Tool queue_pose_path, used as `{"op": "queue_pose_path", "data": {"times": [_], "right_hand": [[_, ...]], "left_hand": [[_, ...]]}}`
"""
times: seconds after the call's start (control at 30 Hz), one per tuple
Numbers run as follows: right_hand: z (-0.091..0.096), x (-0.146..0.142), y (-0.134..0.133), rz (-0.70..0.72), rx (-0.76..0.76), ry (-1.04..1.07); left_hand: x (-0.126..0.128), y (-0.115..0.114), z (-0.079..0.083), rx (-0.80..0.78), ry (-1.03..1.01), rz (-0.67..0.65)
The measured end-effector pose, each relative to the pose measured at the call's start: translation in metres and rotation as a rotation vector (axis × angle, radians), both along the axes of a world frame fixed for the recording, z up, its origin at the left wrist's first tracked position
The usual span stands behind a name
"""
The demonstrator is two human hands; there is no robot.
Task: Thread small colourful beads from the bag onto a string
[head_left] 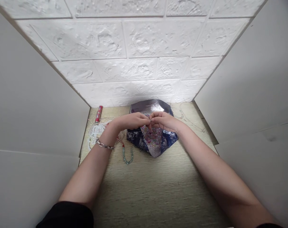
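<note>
My left hand (134,121) and my right hand (163,121) meet fingertip to fingertip, each in a pinch. Whatever lies between the fingertips is too small to make out. Below them sits an open bag (139,141), dark blue with a silvery pattern and a shiny silver lining. Many small colourful beads (153,136), mostly pink and purple, fill its middle. A bracelet of metal links (105,145) circles my left wrist.
White and clear bead strands (94,132) lie left of the bag, with a green bead string (127,161) in front. A red tube (99,114) rests at the back left, a pale strand (179,113) at the back right. White panels and a brick-patterned wall (144,38) enclose the wooden surface (144,190).
</note>
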State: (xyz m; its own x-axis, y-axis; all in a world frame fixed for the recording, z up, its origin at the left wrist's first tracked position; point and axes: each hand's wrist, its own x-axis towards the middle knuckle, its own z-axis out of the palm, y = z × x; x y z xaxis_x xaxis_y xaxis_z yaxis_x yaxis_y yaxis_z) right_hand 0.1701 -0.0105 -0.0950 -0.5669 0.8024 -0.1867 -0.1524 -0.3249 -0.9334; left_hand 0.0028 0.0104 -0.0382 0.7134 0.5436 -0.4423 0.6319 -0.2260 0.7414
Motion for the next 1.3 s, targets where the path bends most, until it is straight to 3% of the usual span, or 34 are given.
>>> {"op": "queue_pose_path", "data": {"times": [0.17,0.33,0.5,0.63,0.87,1.3], "right_hand": [[0.001,-0.001,0.000,-0.016,0.008,-0.026],[0.005,-0.002,0.000,-0.067,0.083,-0.208],[0.013,0.001,0.000,-0.094,0.301,-0.360],[0.024,0.001,-0.003,-0.152,0.539,-0.621],[0.035,-0.006,-0.010,-0.267,0.719,-0.781],[0.039,0.006,-0.007,-0.227,0.677,-0.801]], "left_hand": [[-0.001,0.001,-0.001,0.013,-0.007,-0.014],[-0.002,0.004,-0.004,-0.044,-0.029,0.013],[-0.002,0.004,-0.004,-0.088,-0.063,0.074],[-0.002,0.004,-0.003,-0.103,-0.114,0.106],[-0.001,0.004,-0.006,-0.194,-0.249,0.191],[0.000,0.003,-0.004,-0.213,-0.273,0.198]]}}
